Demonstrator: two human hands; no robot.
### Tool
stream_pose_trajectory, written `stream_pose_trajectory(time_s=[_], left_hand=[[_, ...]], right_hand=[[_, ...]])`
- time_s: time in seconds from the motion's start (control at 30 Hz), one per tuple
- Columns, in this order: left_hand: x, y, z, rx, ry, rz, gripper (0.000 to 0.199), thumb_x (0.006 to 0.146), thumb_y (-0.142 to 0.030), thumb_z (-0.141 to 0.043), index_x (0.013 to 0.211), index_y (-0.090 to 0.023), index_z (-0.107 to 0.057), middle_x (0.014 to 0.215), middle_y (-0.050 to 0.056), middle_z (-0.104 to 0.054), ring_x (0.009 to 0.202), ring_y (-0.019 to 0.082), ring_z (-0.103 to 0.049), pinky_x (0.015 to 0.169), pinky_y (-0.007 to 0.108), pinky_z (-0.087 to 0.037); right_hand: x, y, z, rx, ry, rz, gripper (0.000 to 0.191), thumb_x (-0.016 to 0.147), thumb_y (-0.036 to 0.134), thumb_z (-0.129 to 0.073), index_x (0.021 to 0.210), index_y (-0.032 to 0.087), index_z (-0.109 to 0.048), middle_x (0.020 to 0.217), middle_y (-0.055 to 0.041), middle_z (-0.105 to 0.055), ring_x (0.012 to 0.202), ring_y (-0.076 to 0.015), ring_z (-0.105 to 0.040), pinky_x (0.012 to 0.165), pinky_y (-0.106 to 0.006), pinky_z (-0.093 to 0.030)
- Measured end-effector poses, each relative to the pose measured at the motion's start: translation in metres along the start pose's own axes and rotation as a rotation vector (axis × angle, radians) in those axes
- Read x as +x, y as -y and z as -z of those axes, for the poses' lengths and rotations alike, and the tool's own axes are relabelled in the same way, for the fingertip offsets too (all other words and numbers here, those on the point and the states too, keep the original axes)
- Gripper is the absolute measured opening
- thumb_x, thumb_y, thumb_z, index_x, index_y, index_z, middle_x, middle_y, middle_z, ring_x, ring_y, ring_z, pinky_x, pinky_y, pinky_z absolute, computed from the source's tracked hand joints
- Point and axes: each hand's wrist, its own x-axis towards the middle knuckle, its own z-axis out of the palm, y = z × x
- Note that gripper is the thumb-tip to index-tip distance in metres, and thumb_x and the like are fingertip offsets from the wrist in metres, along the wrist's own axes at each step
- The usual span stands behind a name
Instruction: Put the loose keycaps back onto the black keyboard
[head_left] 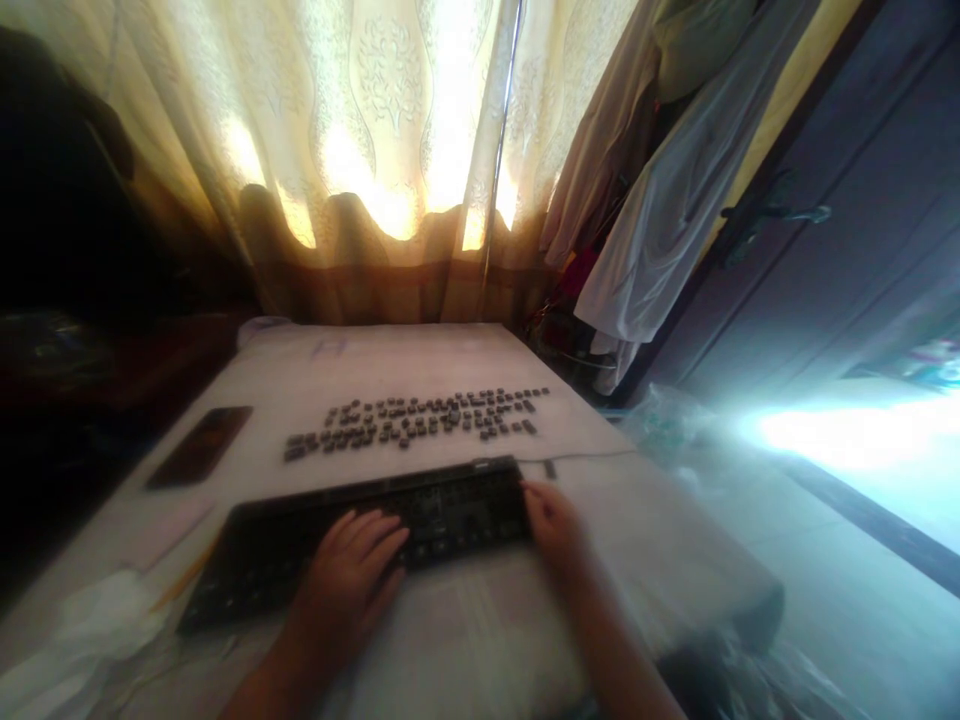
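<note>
A black keyboard (450,510) lies at a slant on the white-covered table, its key bed dark and the picture blurred. Over its lower middle rests my left hand (356,560), fingers stretched out flat on it. At the keyboard's right end my right hand (553,525) is closed, thumb and fingers gripping the edge. Behind the keyboard, many loose black keycaps (420,418) are laid out in rough rows. A small dark piece (550,469) lies by the cable (592,456), near my right hand.
A dark phone-like slab (201,446) lies on the table (390,355) at left. Nearer are a pinkish flat piece (169,530), a yellow-orange stick (182,582) and crumpled white material (105,615). A curtain (397,150) hangs behind; clothes (660,220) and a door (817,240) stand right.
</note>
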Motion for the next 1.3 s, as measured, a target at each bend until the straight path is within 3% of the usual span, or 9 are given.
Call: stream_pose_trajectory(time_s=[0.23, 0.43, 0.57, 0.73, 0.87, 1.0, 1.17, 1.3], left_hand=[[0.002, -0.007, -0.001, 0.044, -0.063, -0.074, 0.027, 0.092, -0.018, -0.054, 0.116, -0.021, -0.066, 0.114, 0.006, -0.075, 0.107, 0.023, -0.068, 0.101, 0.044, -0.050], [0.000, -0.009, -0.001, 0.061, -0.075, -0.091, 0.027, 0.091, -0.016, -0.053, 0.113, -0.023, -0.068, 0.111, 0.005, -0.075, 0.106, 0.021, -0.069, 0.103, 0.042, -0.049], [-0.004, -0.004, -0.007, 0.044, -0.069, -0.093, 0.028, 0.092, -0.017, -0.053, 0.115, -0.023, -0.069, 0.111, 0.005, -0.075, 0.106, 0.021, -0.069, 0.104, 0.042, -0.049], [-0.008, 0.000, -0.021, 0.029, -0.032, -0.139, 0.029, 0.094, -0.019, -0.053, 0.118, -0.026, -0.068, 0.114, 0.004, -0.074, 0.111, 0.021, -0.066, 0.109, 0.044, -0.045], [0.000, -0.007, -0.030, 0.001, -0.082, -0.145, 0.027, 0.095, -0.017, -0.051, 0.113, -0.025, -0.069, 0.111, 0.003, -0.075, 0.111, 0.020, -0.066, 0.114, 0.044, -0.040], [0.006, -0.012, -0.032, 0.001, -0.026, -0.137, 0.029, 0.095, -0.017, -0.051, 0.118, -0.025, -0.067, 0.114, 0.003, -0.074, 0.113, 0.020, -0.065, 0.115, 0.043, -0.039], [0.007, -0.013, -0.026, -0.043, 0.010, -0.088, 0.028, 0.094, -0.018, -0.054, 0.118, -0.024, -0.067, 0.115, 0.004, -0.074, 0.113, 0.022, -0.065, 0.113, 0.046, -0.040], [0.011, -0.016, -0.022, -0.098, 0.050, -0.063, 0.027, 0.094, -0.019, -0.055, 0.117, -0.024, -0.068, 0.114, 0.003, -0.074, 0.113, 0.022, -0.065, 0.112, 0.046, -0.042]], right_hand=[[0.006, -0.009, -0.001, -0.025, -0.032, -0.033, 0.033, 0.085, 0.036, -0.046, 0.090, 0.023, -0.077, 0.087, -0.0079, -0.078, 0.079, -0.0233, -0.073, 0.075, -0.035, -0.060], [0.011, -0.019, -0.002, -0.066, -0.083, -0.029, 0.034, 0.081, 0.034, -0.046, 0.089, 0.020, -0.077, 0.099, -0.0129, -0.077, 0.092, -0.0267, -0.073, 0.086, -0.043, -0.059], [0.018, -0.020, 0.004, -0.093, -0.076, 0.011, 0.034, 0.084, 0.032, -0.045, 0.093, 0.020, -0.076, 0.096, -0.0123, -0.077, 0.089, -0.0254, -0.073, 0.080, -0.040, -0.060], [0.063, -0.013, 0.008, -0.158, 0.005, 0.098, 0.032, 0.089, 0.028, -0.047, 0.099, 0.019, -0.076, 0.096, -0.0108, -0.077, 0.085, -0.0234, -0.072, 0.078, -0.036, -0.058], [0.110, -0.004, -0.007, -0.249, 0.140, 0.170, 0.024, 0.086, 0.021, -0.056, 0.091, 0.024, -0.079, 0.092, -0.0059, -0.078, 0.079, -0.0203, -0.071, 0.076, -0.032, -0.056], [0.133, 0.005, -0.030, -0.357, 0.262, 0.250, 0.016, 0.082, 0.019, -0.066, 0.083, 0.027, -0.080, 0.098, -0.0060, -0.077, 0.094, -0.0229, -0.069, 0.086, -0.036, -0.053], [0.131, 0.010, -0.047, -0.461, 0.382, 0.312, 0.015, 0.081, 0.021, -0.071, 0.091, 0.024, -0.081, 0.129, -0.0108, -0.067, 0.131, -0.0339, -0.049, 0.108, -0.051, -0.037], [0.128, 0.010, -0.051, -0.524, 0.441, 0.312, 0.016, 0.083, 0.022, -0.068, 0.092, 0.026, -0.081, 0.133, -0.0085, -0.065, 0.138, -0.0357, -0.040, 0.110, -0.055, -0.031]])
